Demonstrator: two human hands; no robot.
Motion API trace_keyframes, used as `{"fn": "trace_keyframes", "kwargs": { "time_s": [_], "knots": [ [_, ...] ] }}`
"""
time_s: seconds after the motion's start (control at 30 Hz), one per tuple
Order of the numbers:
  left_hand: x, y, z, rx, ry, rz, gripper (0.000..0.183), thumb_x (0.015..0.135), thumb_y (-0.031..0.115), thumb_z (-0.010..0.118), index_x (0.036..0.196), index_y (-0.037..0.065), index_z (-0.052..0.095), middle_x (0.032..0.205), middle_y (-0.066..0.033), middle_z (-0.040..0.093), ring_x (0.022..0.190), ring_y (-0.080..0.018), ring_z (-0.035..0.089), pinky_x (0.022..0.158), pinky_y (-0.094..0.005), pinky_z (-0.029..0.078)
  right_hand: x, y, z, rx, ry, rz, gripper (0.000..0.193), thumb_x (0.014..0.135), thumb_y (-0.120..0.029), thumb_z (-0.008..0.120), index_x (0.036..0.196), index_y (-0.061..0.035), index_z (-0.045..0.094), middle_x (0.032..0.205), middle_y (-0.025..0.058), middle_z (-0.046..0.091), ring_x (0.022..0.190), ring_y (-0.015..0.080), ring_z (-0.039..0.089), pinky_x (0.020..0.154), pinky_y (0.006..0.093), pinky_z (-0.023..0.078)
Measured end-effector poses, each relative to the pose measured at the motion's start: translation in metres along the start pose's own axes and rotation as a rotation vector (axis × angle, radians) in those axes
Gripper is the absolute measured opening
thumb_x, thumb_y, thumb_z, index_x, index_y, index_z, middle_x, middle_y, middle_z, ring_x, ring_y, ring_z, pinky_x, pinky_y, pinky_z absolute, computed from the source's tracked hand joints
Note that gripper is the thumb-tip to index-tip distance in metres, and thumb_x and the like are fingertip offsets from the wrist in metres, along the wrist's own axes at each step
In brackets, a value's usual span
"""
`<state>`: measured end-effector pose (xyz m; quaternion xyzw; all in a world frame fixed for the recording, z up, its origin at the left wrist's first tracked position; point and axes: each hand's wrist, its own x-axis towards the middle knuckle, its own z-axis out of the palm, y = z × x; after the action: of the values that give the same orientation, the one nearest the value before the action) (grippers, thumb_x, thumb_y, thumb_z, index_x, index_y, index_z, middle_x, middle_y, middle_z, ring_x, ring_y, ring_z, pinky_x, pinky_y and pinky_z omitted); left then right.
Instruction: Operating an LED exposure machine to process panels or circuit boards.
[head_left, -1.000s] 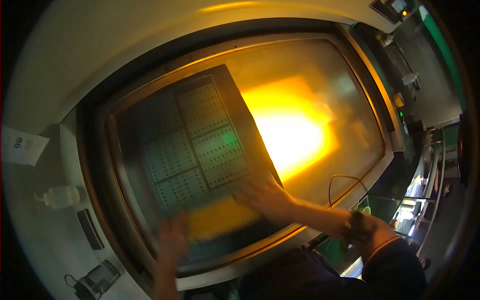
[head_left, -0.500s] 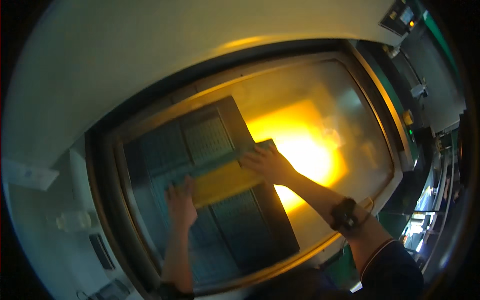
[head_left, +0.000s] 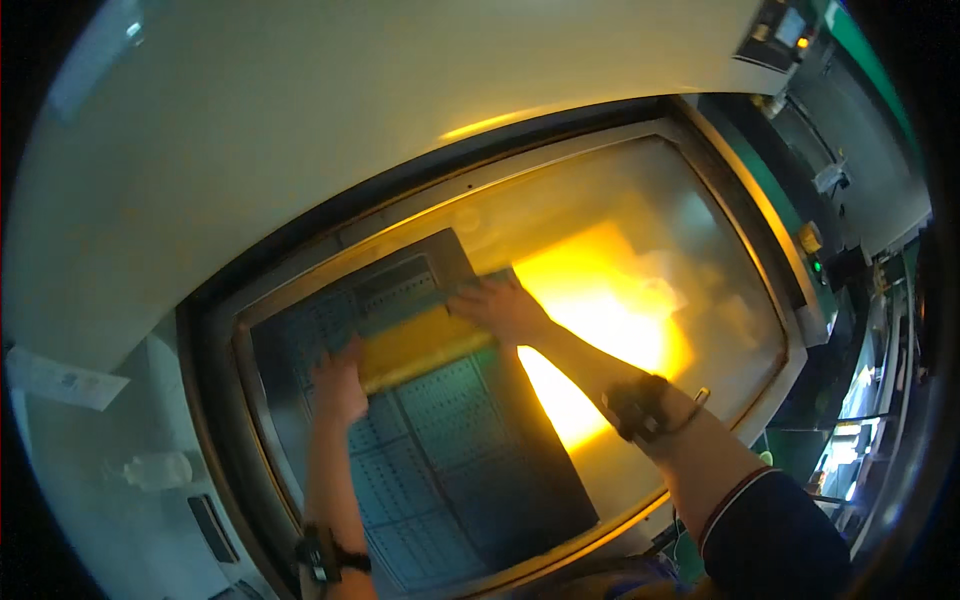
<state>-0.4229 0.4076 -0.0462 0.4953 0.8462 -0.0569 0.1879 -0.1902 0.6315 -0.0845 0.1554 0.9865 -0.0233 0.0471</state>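
Holds a yellow bar (head_left: 415,347) across the dark panel (head_left: 445,425) with left hand (head_left: 339,386) and right hand (head_left: 505,310). Has fingers wrapped over both ends, with right ones slightly spread.

The long bar (head_left: 415,348) is showing yellow; the rectangular panel (head_left: 455,425) is bearing rows of dark marks on blue-green; the 2 wrist devices (head_left: 640,408) are looking black.
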Motion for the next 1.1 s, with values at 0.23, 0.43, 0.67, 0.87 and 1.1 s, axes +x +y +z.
{"fn": "trace_keyframes", "kwargs": {
  "time_s": [0.23, 0.43, 0.67, 0.87, 1.1],
  "knots": [
    [-0.376, 0.134, 0.124, -0.065, -0.345, 0.281, 0.073, 0.082, 0.007, 0.060, 0.150, 0.006, 0.033, 0.141, -0.0260, 0.049, 0.131, -0.0373, 0.048, 0.112, -0.0524, 0.033, -0.425, -0.117, 0.033, 0.200, -0.347, -0.414, 0.081, 0.085, -0.035, 0.067, 0.155, -0.0273, 0.026, 0.156, 0.0049, 0.035, 0.124, 0.0355, 0.053, 0.094, 0.0611, 0.047],
    [-0.413, 0.147, 0.140, -0.166, -0.285, 0.127, 0.068, 0.083, 0.004, 0.060, 0.148, 0.007, 0.041, 0.146, -0.0204, 0.048, 0.136, -0.0353, 0.044, 0.112, -0.0468, 0.034, -0.430, -0.136, -0.007, 0.395, -0.300, -0.385, 0.067, 0.095, -0.044, 0.056, 0.150, -0.0118, 0.036, 0.144, 0.0103, 0.044, 0.130, 0.0302, 0.043, 0.097, 0.0485, 0.041],
    [-0.377, 0.140, 0.199, -0.310, -0.273, 0.205, 0.065, 0.084, 0.009, 0.061, 0.147, 0.009, 0.043, 0.136, -0.0232, 0.055, 0.127, -0.0369, 0.052, 0.105, -0.0447, 0.042, -0.388, 0.060, -0.109, 0.740, 0.162, 0.101, 0.054, 0.092, -0.049, 0.059, 0.136, -0.0166, 0.055, 0.138, 0.0128, 0.056, 0.121, 0.0330, 0.057, 0.102, 0.0453, 0.045],
    [-0.326, 0.258, 0.178, -0.363, -0.215, 0.183, 0.061, 0.084, 0.012, 0.061, 0.143, 0.010, 0.046, 0.122, -0.0239, 0.060, 0.111, -0.0393, 0.058, 0.092, -0.0473, 0.047, -0.425, 0.266, -0.316, 0.732, 0.840, 0.322, 0.027, 0.092, -0.021, 0.059, 0.115, -0.0079, 0.066, 0.115, 0.0138, 0.067, 0.106, 0.0304, 0.064, 0.093, 0.0399, 0.050],
    [-0.291, 0.366, 0.158, -0.600, -0.169, 0.090, 0.058, 0.083, 0.015, 0.062, 0.139, 0.011, 0.049, 0.106, -0.0247, 0.066, 0.091, -0.0420, 0.065, 0.076, -0.0503, 0.053, -0.387, 0.392, -0.377, 0.264, 1.057, 0.322, 0.044, 0.081, -0.001, 0.052, 0.123, -0.0081, 0.058, 0.115, 0.0093, 0.064, 0.125, 0.0300, 0.054, 0.108, 0.0426, 0.038]
  ]
}}
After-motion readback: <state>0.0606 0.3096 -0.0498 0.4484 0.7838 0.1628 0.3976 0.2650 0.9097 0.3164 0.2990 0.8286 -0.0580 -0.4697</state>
